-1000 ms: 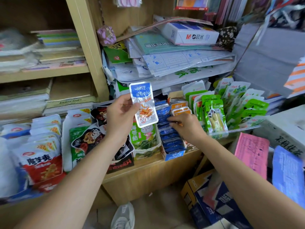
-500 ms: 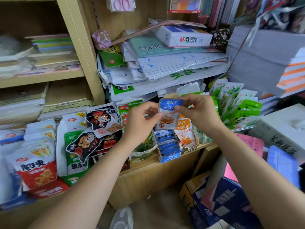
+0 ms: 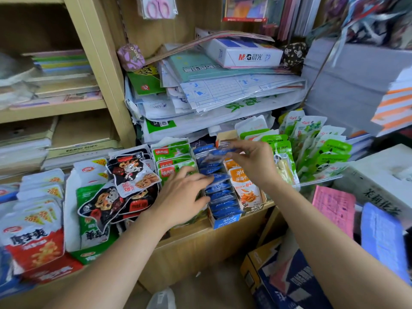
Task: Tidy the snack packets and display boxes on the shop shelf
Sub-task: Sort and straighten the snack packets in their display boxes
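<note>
Since half a second ago, the blue packet (image 3: 217, 155) has passed from both hands to the right hand (image 3: 254, 163) alone and has come down from in front of the paper stack (image 3: 223, 92) to just above the blue display box (image 3: 225, 219). The left hand (image 3: 182, 197) has let go and dropped to the row of blue packets (image 3: 219, 192) standing in that box.

Right hand: thumb and fingertips pinch the blue packet by its right end; the packet is blurred and lies nearly flat over the rear of the row. Left hand: fingers straight and slightly spread, fingertips touching the packets near the middle of the row, holding nothing.

The blue display box sits at the front edge of the wooden shelf (image 3: 200, 246). Just beside it on the right stands a box of orange packets (image 3: 246, 188), and further right a clear rack of green packets (image 3: 323, 152). Left of the blue box, partly behind the left hand, are green-and-white packets (image 3: 171, 157), then black cartoon packets (image 3: 131, 172) and red-and-white packets (image 3: 33, 237). A white carton (image 3: 245, 54) lies on top of the paper stack. Below the shelf, on the floor, stands a cardboard box (image 3: 278, 275).
</note>
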The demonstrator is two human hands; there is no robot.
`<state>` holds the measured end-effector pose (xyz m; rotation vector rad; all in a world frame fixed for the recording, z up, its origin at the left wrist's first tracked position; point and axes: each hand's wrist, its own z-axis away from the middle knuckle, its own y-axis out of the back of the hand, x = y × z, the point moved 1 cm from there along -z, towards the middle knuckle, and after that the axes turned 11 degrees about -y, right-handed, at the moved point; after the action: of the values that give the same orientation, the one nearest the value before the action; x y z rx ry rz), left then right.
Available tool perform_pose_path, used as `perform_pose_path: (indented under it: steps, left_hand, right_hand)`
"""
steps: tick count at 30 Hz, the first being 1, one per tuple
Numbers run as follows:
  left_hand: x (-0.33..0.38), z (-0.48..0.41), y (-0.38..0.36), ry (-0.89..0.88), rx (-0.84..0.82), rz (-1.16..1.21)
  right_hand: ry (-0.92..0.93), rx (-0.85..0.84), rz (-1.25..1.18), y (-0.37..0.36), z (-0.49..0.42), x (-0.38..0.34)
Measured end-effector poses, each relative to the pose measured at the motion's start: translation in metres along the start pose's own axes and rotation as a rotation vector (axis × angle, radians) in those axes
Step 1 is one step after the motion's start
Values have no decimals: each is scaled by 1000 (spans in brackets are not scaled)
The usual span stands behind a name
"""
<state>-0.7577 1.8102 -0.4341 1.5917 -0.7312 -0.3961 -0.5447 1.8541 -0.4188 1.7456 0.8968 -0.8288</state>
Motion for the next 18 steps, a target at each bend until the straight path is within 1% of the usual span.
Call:
perform_pose_path:
  steps: [2, 4, 7, 9, 11, 13, 15, 18]
  left_hand:
    - [0, 2, -2, -23, 4, 32]
    - [-1, 4, -1, -24, 45, 90]
    - [-4, 6, 3, 17, 175, 176]
    - [-6, 5, 5, 43, 257, 179]
    - [-8, 1, 4, 34, 284, 135]
    - [-8, -4, 1, -5, 245, 1]
    - [-7, -8, -1, -32, 196, -123]
    - [-5, -12, -2, 2, 163, -204]
  right_hand:
    - [40, -56, 137, -18, 1, 12]
    - [83, -105, 240, -31, 1, 19]
    - [88, -94, 296, -37, -2, 18]
    - [33, -79, 238, -34, -1, 16]
    - [25, -57, 158, -27, 6, 16]
    - [112, -27, 168, -22, 17, 15]
    - [188, -36, 245, -17, 32, 16]
    - [302, -56, 421, -14, 52, 25]
